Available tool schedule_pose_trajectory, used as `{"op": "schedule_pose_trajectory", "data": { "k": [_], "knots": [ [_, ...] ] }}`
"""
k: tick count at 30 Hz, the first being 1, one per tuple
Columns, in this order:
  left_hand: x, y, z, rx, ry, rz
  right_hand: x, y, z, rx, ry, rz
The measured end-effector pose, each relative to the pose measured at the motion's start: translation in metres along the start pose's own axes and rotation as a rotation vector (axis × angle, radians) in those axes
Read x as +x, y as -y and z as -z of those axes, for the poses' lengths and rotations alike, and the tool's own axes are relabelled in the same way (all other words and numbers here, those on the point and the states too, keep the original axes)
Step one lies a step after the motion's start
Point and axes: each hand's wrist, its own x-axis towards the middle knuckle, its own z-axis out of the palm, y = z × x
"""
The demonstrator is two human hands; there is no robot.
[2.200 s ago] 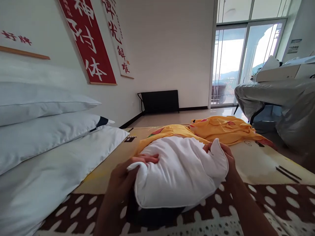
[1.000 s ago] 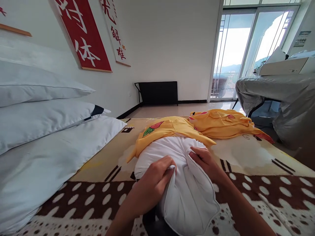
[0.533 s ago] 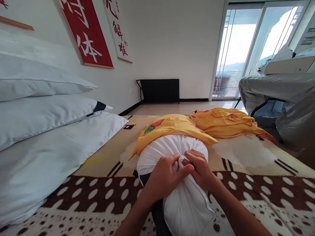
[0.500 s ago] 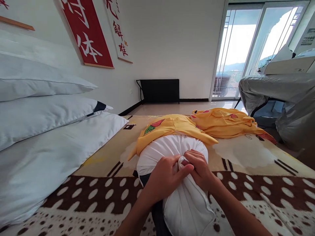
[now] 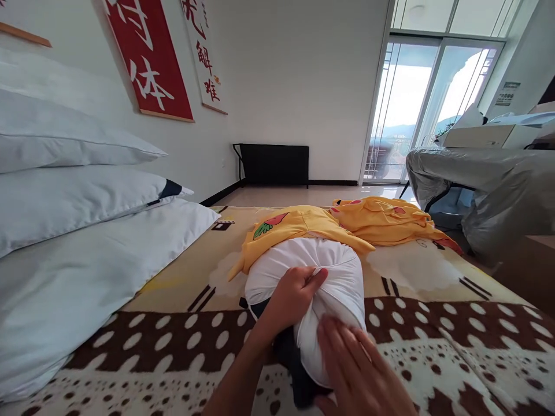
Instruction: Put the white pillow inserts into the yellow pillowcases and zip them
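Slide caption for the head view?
Left hand gripping a white pillow, right hand blurred against it, yellow cloth beyond.

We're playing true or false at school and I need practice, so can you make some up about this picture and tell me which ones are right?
1. The yellow cloth is farther from the person than the white cushion. True.
2. The left hand is on the yellow cloth. False: it is on the white cushion.
3. The blanket has white spots on brown. True.
4. The stack of white pillows is on the right side of the picture. False: it is on the left.
5. The right hand looks blurry. True.
6. The black panel is right of the glass door. False: it is left of it.
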Motion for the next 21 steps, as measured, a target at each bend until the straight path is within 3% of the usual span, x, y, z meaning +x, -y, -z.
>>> {"op": "schedule_pose_trajectory", "data": {
  "k": [2, 4, 10, 13, 16, 18, 21],
  "knots": [
    [-0.003, -0.004, 0.0, 0.019, 0.024, 0.002, -0.015, 0.014, -0.008, -0.138, 0.058, -0.062],
    [-0.006, -0.008, -0.001, 0.003, 0.027, 0.014, -0.024, 0.02, -0.016, -0.174, 0.124, -0.025],
    [-0.012, -0.013, -0.014, -0.149, -0.205, -0.006, -0.032, 0.021, -0.038, -0.099, 0.236, 0.215],
    [-0.012, -0.014, -0.018, -0.13, -0.257, -0.044, -0.042, 0.026, -0.051, 0.042, 0.184, 0.22],
    [-0.011, -0.013, -0.016, -0.122, -0.213, -0.046, -0.051, 0.027, -0.052, 0.164, 0.153, 0.158],
    [-0.011, -0.013, -0.015, -0.081, -0.162, -0.062, -0.053, 0.018, -0.039, 0.316, 0.162, 0.103],
    [-0.012, -0.014, -0.012, 0.039, -0.106, -0.109, -0.041, -0.02, -0.007, 0.827, 0.276, -0.115]
  ]
}}
